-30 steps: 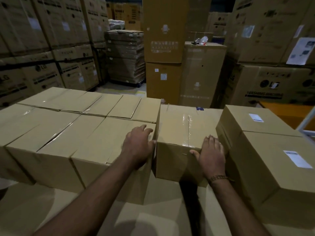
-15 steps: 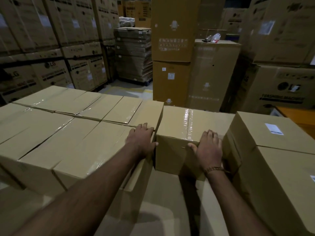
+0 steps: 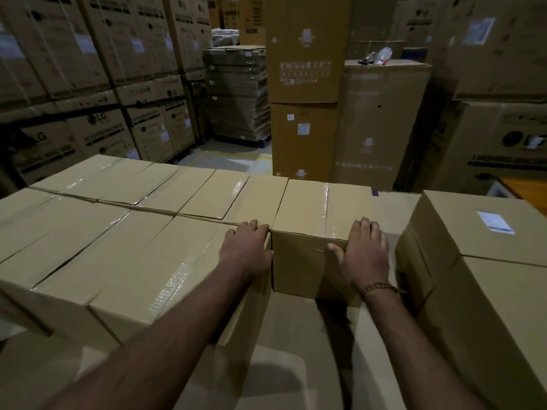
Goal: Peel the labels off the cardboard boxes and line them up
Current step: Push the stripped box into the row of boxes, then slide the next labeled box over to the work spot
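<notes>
We pressed both flat hands on the taped box (image 3: 307,208): left hand (image 3: 247,247) between it and the lined-up row (image 3: 142,232), right hand (image 3: 365,255) along its right edge. A labelled box (image 3: 473,232) stood close right, a narrow gap between; its label (image 3: 495,221) was unpeeled.

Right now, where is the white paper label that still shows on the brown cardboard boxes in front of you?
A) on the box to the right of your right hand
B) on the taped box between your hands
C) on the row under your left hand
A: the white paper label lies on top of the brown cardboard box on the right, beyond the right hand.
</notes>
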`<state>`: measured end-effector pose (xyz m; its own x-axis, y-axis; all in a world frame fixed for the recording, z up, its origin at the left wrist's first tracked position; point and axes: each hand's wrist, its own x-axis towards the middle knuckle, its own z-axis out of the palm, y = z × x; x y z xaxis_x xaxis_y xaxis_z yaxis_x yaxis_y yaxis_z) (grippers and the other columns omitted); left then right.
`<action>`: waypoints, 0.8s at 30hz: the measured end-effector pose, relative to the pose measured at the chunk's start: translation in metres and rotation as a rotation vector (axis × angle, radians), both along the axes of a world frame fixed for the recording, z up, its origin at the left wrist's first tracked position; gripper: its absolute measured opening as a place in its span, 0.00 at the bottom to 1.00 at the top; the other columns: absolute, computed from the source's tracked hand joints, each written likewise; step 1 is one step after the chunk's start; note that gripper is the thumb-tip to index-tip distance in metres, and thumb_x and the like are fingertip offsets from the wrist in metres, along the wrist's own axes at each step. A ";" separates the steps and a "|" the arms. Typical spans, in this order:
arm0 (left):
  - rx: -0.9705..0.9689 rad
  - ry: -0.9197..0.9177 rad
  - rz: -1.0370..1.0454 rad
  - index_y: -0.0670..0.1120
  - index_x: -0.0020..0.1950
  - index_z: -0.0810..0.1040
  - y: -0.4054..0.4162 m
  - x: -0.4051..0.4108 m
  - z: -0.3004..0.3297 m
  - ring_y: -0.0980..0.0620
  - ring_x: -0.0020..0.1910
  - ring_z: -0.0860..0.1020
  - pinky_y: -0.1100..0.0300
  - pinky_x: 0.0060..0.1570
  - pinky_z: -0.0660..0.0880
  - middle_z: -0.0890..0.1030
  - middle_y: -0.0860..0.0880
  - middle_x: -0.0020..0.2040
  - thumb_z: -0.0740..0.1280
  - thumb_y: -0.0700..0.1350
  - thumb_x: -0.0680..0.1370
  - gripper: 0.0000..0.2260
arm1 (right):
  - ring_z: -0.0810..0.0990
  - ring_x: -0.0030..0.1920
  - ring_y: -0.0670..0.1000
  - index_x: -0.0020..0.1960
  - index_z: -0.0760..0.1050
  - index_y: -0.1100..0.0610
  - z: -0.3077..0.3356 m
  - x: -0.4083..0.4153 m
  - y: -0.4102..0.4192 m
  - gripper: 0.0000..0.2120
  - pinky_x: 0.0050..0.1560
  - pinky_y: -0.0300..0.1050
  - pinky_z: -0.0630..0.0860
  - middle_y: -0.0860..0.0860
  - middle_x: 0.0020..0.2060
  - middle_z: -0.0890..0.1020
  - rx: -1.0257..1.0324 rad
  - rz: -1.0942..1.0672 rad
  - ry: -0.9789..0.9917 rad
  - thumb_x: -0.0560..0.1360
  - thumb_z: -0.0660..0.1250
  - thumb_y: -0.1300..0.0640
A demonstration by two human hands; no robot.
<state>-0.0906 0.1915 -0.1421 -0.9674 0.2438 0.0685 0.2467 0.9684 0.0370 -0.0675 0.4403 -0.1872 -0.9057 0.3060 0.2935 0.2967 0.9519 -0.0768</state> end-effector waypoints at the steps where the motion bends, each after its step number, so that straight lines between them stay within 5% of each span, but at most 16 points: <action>1: 0.001 -0.007 0.000 0.51 0.82 0.61 0.000 0.000 0.000 0.44 0.80 0.63 0.42 0.76 0.64 0.64 0.46 0.82 0.66 0.58 0.81 0.31 | 0.57 0.84 0.61 0.85 0.54 0.60 0.000 0.000 0.001 0.45 0.84 0.59 0.57 0.59 0.84 0.60 -0.005 0.008 -0.010 0.81 0.56 0.29; 7: 0.229 0.199 -0.013 0.49 0.79 0.69 0.004 0.016 0.011 0.46 0.72 0.72 0.46 0.71 0.71 0.76 0.47 0.72 0.67 0.56 0.82 0.27 | 0.45 0.86 0.64 0.85 0.57 0.54 0.013 0.026 -0.004 0.42 0.82 0.61 0.47 0.60 0.85 0.57 -0.155 -0.007 0.171 0.81 0.64 0.33; 14: 0.521 0.335 -0.081 0.50 0.74 0.76 0.037 0.057 0.026 0.49 0.69 0.74 0.48 0.66 0.73 0.80 0.50 0.67 0.70 0.54 0.81 0.22 | 0.62 0.81 0.57 0.73 0.75 0.51 0.042 0.103 -0.025 0.22 0.79 0.64 0.66 0.53 0.74 0.74 -0.458 0.009 0.359 0.83 0.66 0.42; 18: 0.691 0.347 -0.150 0.52 0.73 0.77 0.062 0.092 0.030 0.51 0.68 0.74 0.52 0.66 0.73 0.81 0.52 0.66 0.70 0.52 0.81 0.20 | 0.75 0.66 0.51 0.68 0.79 0.52 0.060 0.160 -0.026 0.16 0.66 0.54 0.77 0.49 0.63 0.81 -0.525 0.056 0.422 0.83 0.68 0.46; 24: 0.818 0.230 -0.278 0.52 0.73 0.76 0.107 0.158 0.025 0.54 0.69 0.74 0.52 0.67 0.75 0.80 0.53 0.67 0.70 0.52 0.82 0.19 | 0.76 0.56 0.45 0.63 0.82 0.48 0.077 0.253 -0.005 0.10 0.50 0.37 0.74 0.40 0.52 0.78 -0.530 -0.075 0.514 0.84 0.68 0.49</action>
